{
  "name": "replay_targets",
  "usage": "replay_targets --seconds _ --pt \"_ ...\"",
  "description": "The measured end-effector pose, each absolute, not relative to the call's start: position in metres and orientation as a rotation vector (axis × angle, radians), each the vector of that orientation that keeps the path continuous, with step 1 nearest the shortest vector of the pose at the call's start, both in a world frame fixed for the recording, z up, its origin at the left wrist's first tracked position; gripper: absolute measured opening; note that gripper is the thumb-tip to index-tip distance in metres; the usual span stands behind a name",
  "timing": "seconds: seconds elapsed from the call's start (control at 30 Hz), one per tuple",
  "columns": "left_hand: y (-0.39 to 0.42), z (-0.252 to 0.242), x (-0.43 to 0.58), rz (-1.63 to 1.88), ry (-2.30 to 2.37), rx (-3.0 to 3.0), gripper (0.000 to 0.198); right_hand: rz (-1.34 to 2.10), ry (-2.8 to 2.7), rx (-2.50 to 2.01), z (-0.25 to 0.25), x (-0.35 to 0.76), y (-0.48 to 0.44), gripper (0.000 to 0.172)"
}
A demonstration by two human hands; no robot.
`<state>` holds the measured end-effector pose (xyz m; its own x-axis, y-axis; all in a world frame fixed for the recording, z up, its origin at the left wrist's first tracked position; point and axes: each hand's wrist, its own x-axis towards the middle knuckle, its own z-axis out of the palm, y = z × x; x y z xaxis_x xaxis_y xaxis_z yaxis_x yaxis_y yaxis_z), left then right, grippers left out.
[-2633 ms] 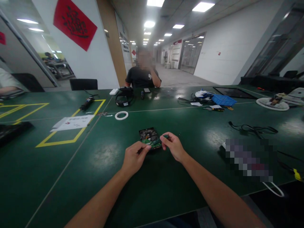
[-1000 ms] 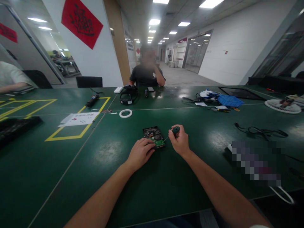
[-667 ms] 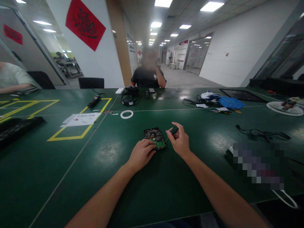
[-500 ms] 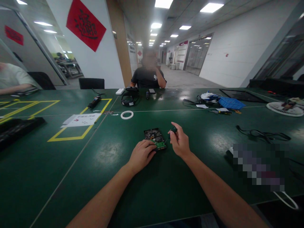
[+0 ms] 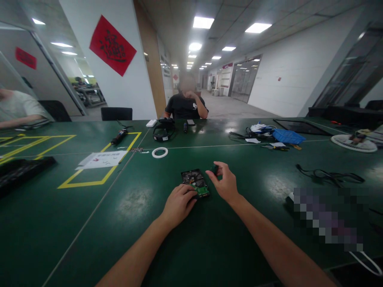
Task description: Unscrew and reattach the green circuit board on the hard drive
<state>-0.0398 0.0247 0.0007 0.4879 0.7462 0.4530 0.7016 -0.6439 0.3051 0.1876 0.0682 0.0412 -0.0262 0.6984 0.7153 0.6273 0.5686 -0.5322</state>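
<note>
A hard disk drive [image 5: 193, 178] lies flat on the green table in front of me, its green circuit board [image 5: 202, 191] at the near end. My left hand [image 5: 179, 200] rests on the drive's near left corner, fingers closed over its edge and partly covering the board. Just right of the drive, my right hand [image 5: 226, 181] is raised above the table. Between its thumb and fingers it pinches the short dark handle of a screwdriver [image 5: 214, 169]; the shaft can hardly be made out now.
A white ring [image 5: 160, 152] lies beyond the drive, with a black headset [image 5: 163, 131] farther back. Papers [image 5: 103, 158] lie at left. At right are a blue basket [image 5: 289, 136], pliers [image 5: 277, 148] and black cables [image 5: 329, 173]. A person [image 5: 187, 105] sits opposite.
My right hand has turned the screwdriver, and its shaft no longer shows at the drive's right edge. My left hand stays on the drive. The whole view has tilted slightly upward.
</note>
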Motion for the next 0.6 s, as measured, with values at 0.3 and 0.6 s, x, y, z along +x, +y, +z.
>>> replay_targets --seconds 0.3,0.6 --pt "0.0242 0.0004 -0.0388 0.866 1.278 2.630 0.026 0.127 -1.671 -1.020 0.0377 0.1933 0.0596 0.039" --pt "0.0266 -0.0032 -0.0403 0.904 1.236 2.639 0.028 0.010 -1.716 -0.932 0.0349 0.1941 0.0604 0.039"
